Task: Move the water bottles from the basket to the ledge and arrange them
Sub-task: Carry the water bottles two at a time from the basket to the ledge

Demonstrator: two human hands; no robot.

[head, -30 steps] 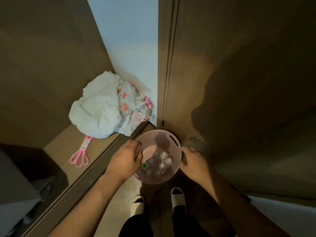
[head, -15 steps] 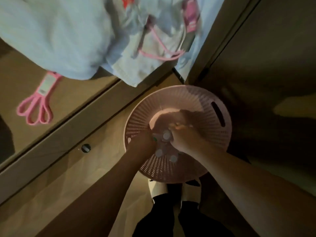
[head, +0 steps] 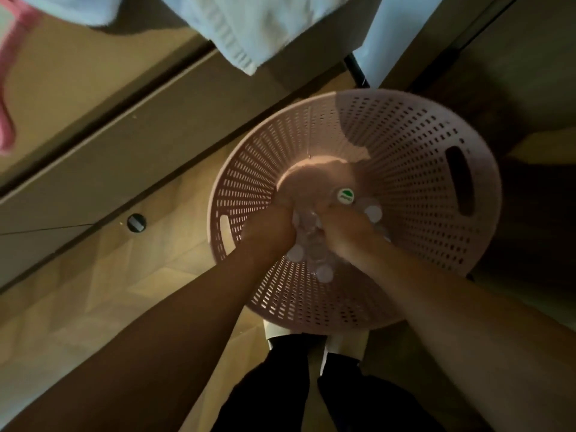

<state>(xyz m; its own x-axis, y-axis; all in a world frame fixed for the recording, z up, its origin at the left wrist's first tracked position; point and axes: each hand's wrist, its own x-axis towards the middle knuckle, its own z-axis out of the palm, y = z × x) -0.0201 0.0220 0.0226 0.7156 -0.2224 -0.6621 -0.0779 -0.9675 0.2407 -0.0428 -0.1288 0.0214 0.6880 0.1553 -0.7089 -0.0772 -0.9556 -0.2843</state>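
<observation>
A round pink perforated basket (head: 414, 169) stands on the wooden floor in front of my feet. Several clear water bottles stand upright at its bottom, seen from above as pale caps (head: 324, 272); one bottle has a white cap with a green mark (head: 345, 195). Both my hands are down inside the basket among the bottles. My left hand (head: 271, 227) curls around bottles on the left of the cluster. My right hand (head: 346, 226) closes on bottles just below the green-marked cap. The fingers are partly hidden. The wooden ledge (head: 84, 85) runs along the upper left.
White laundry (head: 258, 23) lies on the ledge and hangs over its edge above the basket. A pink strap (head: 9, 88) lies at the far left of the ledge. A round floor fitting (head: 136, 223) sits left of the basket. A dark panel rises at right.
My head has dropped closer, so the basket fills more of the view. Both hands went from the basket's rim down into it and now close around the bottles.
</observation>
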